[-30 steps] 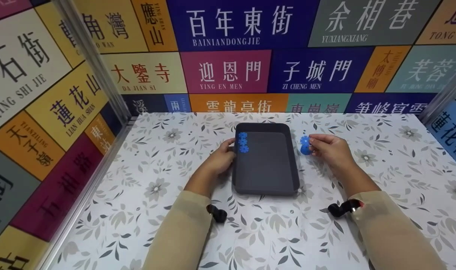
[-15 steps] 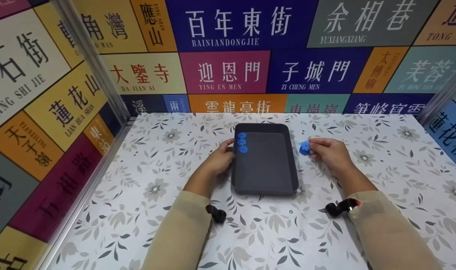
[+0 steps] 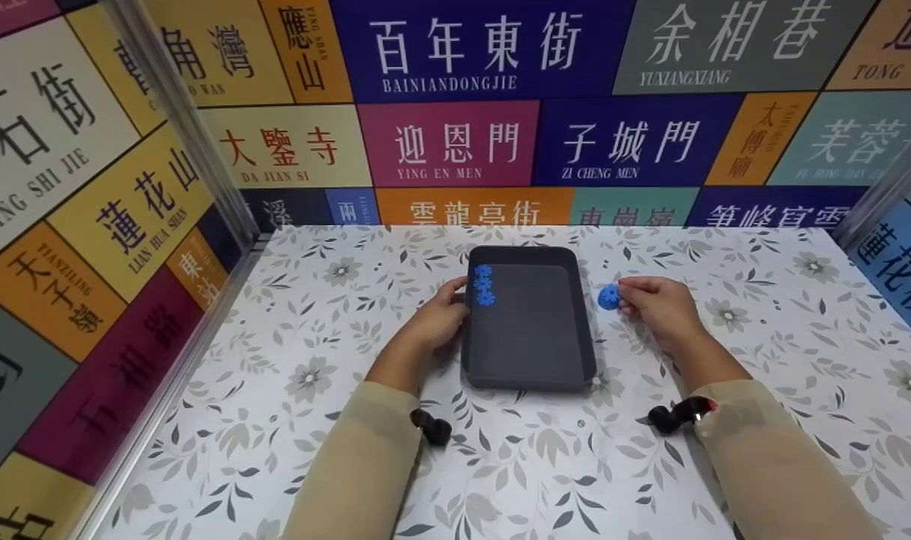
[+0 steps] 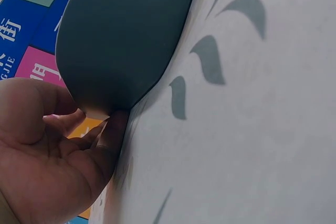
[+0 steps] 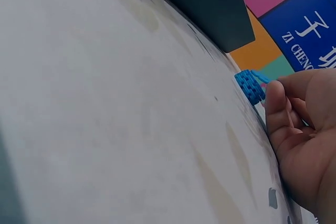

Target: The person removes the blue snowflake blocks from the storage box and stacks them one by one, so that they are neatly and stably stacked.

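A dark grey rectangular tray (image 3: 530, 322) lies on the table. Along its left inner side is a short row of blue flower-shaped plastic pieces (image 3: 485, 285). My left hand (image 3: 442, 319) grips the tray's left side; in the left wrist view, the thumb and fingers meet at the dark tray wall (image 4: 121, 35). Just right of the tray stands a small stack of blue pieces (image 5: 249, 86). With thumb and fingertip, my right hand (image 3: 662, 307) pinches a blue flower-shaped piece (image 5: 259, 76), which tilts at the top of the stack. Its far part is hidden by the fingers.
A white table (image 3: 290, 442) with a grey leaf and flower print spreads around the tray. Walls with coloured sign panels (image 3: 455, 142) stand behind and at both sides. A small black camera (image 3: 434, 429) sits on the left wrist, another (image 3: 673, 417) on the right.
My right hand has come down a little, bringing the pinched blue piece from above the stack to its top. The left hand and the tray have hardly moved.
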Motion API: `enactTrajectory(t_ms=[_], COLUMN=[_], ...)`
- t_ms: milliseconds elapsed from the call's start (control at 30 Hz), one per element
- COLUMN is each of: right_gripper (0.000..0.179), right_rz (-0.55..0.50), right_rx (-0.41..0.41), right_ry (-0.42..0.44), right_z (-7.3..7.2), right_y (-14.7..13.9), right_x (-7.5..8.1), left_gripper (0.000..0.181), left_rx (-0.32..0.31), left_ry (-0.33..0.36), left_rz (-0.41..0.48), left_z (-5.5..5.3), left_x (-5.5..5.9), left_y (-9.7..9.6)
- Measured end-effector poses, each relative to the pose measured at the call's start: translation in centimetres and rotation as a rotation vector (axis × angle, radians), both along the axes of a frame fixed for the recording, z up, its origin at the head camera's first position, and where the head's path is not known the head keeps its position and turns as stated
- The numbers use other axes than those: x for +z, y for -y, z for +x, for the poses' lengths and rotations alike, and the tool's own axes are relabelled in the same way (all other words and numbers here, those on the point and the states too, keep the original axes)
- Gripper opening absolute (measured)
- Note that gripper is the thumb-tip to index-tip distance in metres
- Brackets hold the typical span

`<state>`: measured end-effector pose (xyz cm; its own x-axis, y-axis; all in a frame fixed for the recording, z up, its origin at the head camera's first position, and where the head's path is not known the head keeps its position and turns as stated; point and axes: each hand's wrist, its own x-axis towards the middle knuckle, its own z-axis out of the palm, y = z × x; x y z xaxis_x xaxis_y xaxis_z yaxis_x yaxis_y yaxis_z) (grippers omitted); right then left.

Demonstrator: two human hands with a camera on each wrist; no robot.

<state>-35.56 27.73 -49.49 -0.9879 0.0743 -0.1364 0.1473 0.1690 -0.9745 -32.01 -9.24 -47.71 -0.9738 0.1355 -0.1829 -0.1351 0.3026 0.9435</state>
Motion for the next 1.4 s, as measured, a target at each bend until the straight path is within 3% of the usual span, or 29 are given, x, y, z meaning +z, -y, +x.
enactTrajectory(t_ms=[367,700,1033,1400], right_gripper=[0.043,0.042,0.045,0.046], right_rz=[0.085,0.077,0.053,-0.011], right_rx=[-0.012,-0.015,-0.013,-0.064], right_ry=[0.07,0.087,0.066,0.038], right_z=[-0.2,-0.2,-0.1,0.6], right_y=[0.0,0.1,0.1,0.8], right_x=[0.4,0.3,0.4,1.1], left_gripper=[0.069,0.069,0.07,0.069], left_rx=[0.022,-0.002,0.015,0.002], left_ry=[0.018,0.001,0.004,-0.015], left_rz=[0.0,-0.026,0.027,0.017], left_z=[0.1,0.0,-0.2,-0.1], left_x=[0.1,0.0,-0.3,-0.2], left_y=[0.0,0.1,0.0,-0.1])
